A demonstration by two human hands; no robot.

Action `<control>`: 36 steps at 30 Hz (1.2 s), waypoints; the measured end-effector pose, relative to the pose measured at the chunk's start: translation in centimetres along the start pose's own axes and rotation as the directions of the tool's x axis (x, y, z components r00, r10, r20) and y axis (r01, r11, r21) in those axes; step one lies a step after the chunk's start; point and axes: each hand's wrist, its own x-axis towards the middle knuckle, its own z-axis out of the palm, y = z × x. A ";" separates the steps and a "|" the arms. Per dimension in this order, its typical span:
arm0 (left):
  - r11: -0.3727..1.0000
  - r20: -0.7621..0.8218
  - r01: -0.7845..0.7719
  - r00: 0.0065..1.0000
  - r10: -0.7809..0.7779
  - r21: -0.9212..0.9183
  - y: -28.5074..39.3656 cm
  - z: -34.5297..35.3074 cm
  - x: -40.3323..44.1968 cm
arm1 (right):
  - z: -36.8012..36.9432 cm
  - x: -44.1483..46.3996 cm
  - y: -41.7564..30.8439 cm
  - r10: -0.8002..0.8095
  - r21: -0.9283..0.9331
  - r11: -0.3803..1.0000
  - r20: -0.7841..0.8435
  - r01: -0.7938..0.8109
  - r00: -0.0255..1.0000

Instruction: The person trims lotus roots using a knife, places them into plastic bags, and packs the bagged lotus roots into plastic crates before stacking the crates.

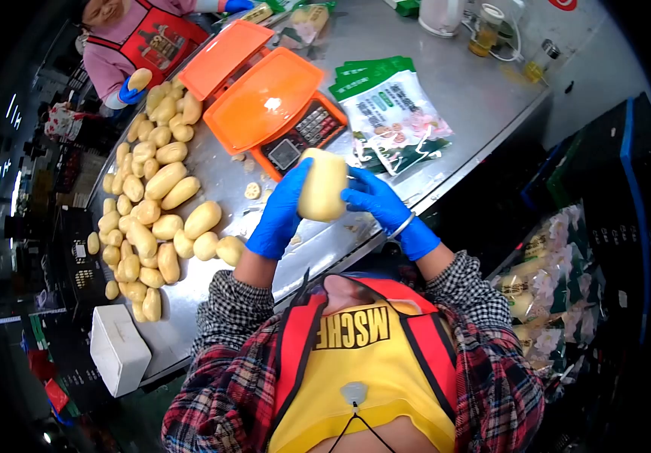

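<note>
A large, pale, peeled lotus root section (323, 186) is held upright above the front edge of the steel table. My left hand (284, 210), in a blue glove, grips it from the left side. On its other side, the fingers of my right hand (380, 202), also blue-gloved, press against it. Just beyond stand orange scales (273, 102) with a keypad facing me. A small cut slice (252, 190) showing holes lies left of my left hand. Printed green and white bags (393, 113) are stacked behind my right hand.
Many lotus root sections (144, 234) cover the table's left side, near a white foam box (120, 351). Across the table, a person in a red apron (163, 41) holds another piece. A kettle (440, 16) and jars (485, 30) stand far right; filled bags (552, 279) are at right.
</note>
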 end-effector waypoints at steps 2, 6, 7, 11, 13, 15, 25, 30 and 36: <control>0.985 -0.032 0.110 0.994 -0.106 0.132 0.1 2.4 0.9 | -1.1 -0.2 0.0 0.096 0.216 0.973 -0.065 -0.080 0.993; 0.948 0.001 -0.087 0.996 0.092 0.306 -1.5 5.6 4.0 | -5.2 -2.1 -0.1 -0.124 0.565 0.801 -0.168 0.198 0.978; 0.922 0.024 -0.177 0.984 0.179 0.345 -2.7 6.0 5.2 | -6.5 -2.6 -0.1 -0.168 0.538 0.802 -0.213 0.259 0.962; -0.109 0.469 -0.491 0.708 0.528 0.864 -7.6 7.3 9.0 | -11.3 -4.3 -0.1 -0.199 0.468 0.809 -0.351 0.355 0.915; -0.271 0.539 -0.466 0.709 0.456 0.842 -9.1 9.6 10.6 | -13.4 -4.8 0.5 -0.203 0.435 0.824 -0.375 0.365 0.905; -0.317 0.471 -0.367 0.795 0.382 0.875 -10.0 11.3 12.1 | -14.6 -5.2 0.6 -0.206 0.420 0.823 -0.408 0.383 0.890; -0.192 0.365 -0.311 0.819 0.443 0.931 -10.0 9.7 13.9 | -17.1 -3.6 -0.8 -0.076 0.666 0.704 -0.276 0.247 0.958; 0.512 -0.027 -0.132 0.957 0.290 0.849 -8.1 9.5 13.9 | -15.6 -0.2 -1.9 -0.106 0.684 0.720 -0.056 0.116 0.993; 0.827 0.029 -0.276 0.953 0.301 0.490 -7.8 8.7 14.8 | -16.1 1.9 -0.6 -0.100 0.527 0.842 -0.054 0.114 0.993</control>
